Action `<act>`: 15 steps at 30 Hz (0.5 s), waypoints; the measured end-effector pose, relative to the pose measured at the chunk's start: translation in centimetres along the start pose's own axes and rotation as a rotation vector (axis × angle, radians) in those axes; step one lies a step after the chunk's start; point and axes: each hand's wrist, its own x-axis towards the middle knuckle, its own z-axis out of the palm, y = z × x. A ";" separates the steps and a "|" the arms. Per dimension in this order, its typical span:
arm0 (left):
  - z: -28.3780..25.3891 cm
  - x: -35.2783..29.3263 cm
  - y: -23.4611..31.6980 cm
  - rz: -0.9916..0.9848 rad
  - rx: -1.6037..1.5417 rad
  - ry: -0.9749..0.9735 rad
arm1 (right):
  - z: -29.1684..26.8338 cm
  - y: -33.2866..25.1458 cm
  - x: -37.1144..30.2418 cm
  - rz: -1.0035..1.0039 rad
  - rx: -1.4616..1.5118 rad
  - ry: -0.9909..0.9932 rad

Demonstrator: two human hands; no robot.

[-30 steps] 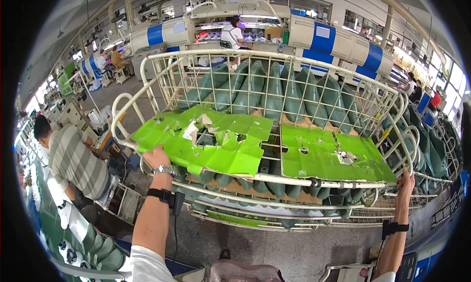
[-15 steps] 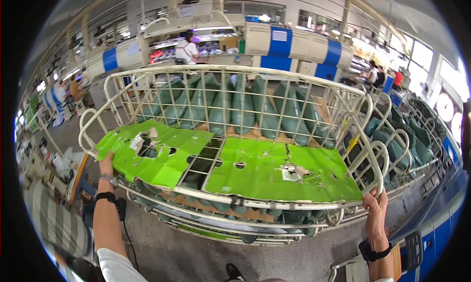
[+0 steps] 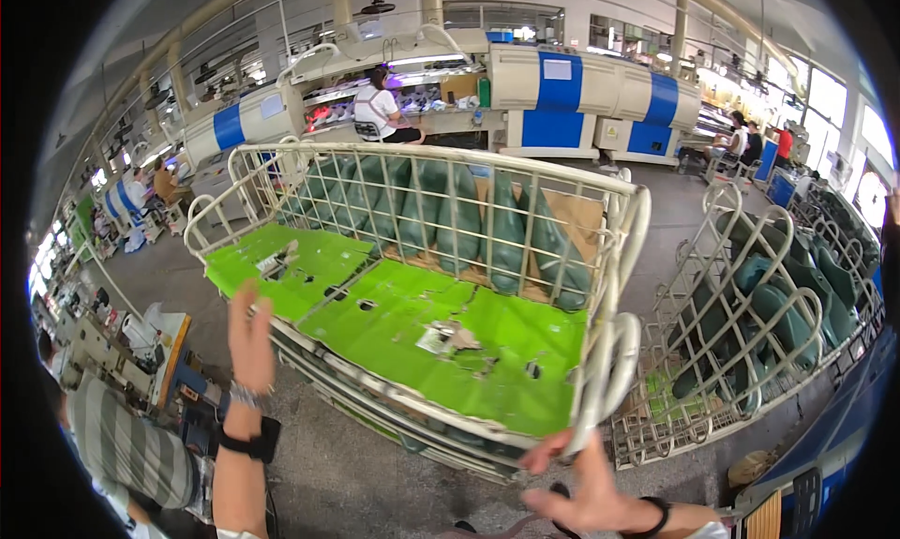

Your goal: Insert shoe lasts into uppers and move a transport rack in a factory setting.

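A cream wire rack cart [image 3: 427, 163] stands in front of me, turned at an angle. Its upper shelf is lined with torn bright green sheets [image 3: 412, 300]. Behind the grid, a row of dark green shoe lasts [image 3: 457, 222] leans together. My left hand [image 3: 250, 342] is raised by the shelf's front left edge, fingers stretched out and holding nothing. At the front right corner, below the curved end bars, is my right hand [image 3: 583, 490]. Its fingers and thumb are spread and slightly blurred; the fingertips are close to the bar, and I cannot tell whether they touch.
Another wire rack [image 3: 712, 333] full of shoe lasts stands to the right. On the left are a sewing machine table [image 3: 173, 351] and a person in a striped top [image 3: 127, 445]. Large cream and blue machines [image 3: 562, 80] line the back, where a person [image 3: 378, 108] sits.
Both hands have left their grips on the cart's ends. The cart has swung so its right end is nearer me, apart from the right-hand rack. The gap between the green sheets looks narrower.
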 end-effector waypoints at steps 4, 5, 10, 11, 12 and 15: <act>2.1 -6.5 21.3 0.319 -0.186 -0.763 | 0.1 1.9 3.2 -0.119 -0.244 -0.320; 2.1 -7.9 22.8 0.358 -0.096 -0.851 | -0.5 2.6 3.8 -0.288 -0.524 -0.371; 4.9 -12.2 25.4 0.233 0.322 -0.468 | -9.2 6.0 15.6 -0.608 -0.220 -0.149; 5.7 -11.8 24.5 0.128 0.418 -0.374 | -11.4 6.4 18.8 -0.608 -0.247 0.006; 6.9 -10.9 23.0 0.057 0.424 -0.301 | -13.6 7.4 22.1 -0.614 -0.280 0.157; 8.3 -8.8 19.0 0.017 0.547 -0.192 | -18.1 12.1 32.8 -0.625 -0.293 0.469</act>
